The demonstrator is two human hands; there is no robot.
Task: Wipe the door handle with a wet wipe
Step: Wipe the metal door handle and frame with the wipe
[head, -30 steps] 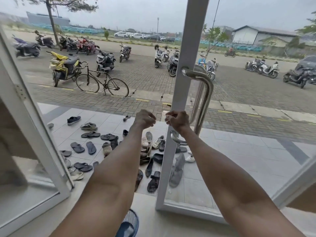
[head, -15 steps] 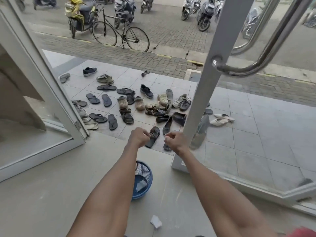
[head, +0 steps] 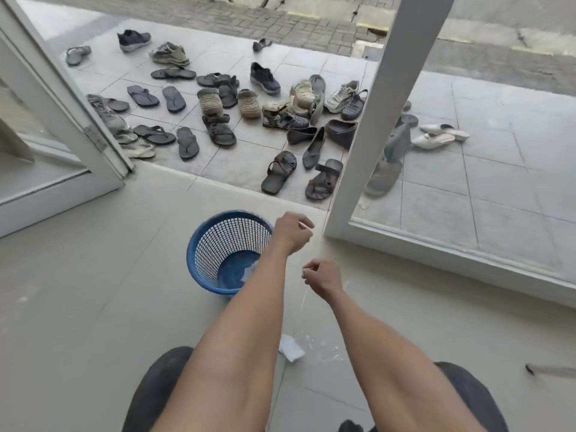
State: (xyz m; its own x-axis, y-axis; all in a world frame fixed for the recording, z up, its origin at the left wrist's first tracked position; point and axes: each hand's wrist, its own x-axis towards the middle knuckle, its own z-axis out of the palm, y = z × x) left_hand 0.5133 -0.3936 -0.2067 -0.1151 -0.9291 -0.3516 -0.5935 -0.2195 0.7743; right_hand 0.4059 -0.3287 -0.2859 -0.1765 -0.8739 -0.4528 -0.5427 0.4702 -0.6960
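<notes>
Head view: the door handle is out of frame. Only the white metal frame of the glass door (head: 383,104) shows, so whether the handle has been wiped cannot be read here.

The left hand (head: 293,233) hangs just beside the rim of the round blue plastic mesh basket (head: 199,241). The right hand (head: 322,277) is near it and a little lower. Each grip is curled tight, with a fleck of white at the fingertips and a thin pale thread trailing below the right. I cannot tell whether either one has hold of a wipe.

A crumpled white scrap (head: 290,348), probably a wet wipe, lies on the pale tiled floor (head: 93,307) between the forearms, with small wet droplets (head: 324,349) beside it. Something pale sits in the basket bottom. Scattered dark sandals and shoes (head: 218,129) lie beyond the threshold.

My guess is that this is either wipe preparation or disposal, with nothing touching the handle.
</notes>
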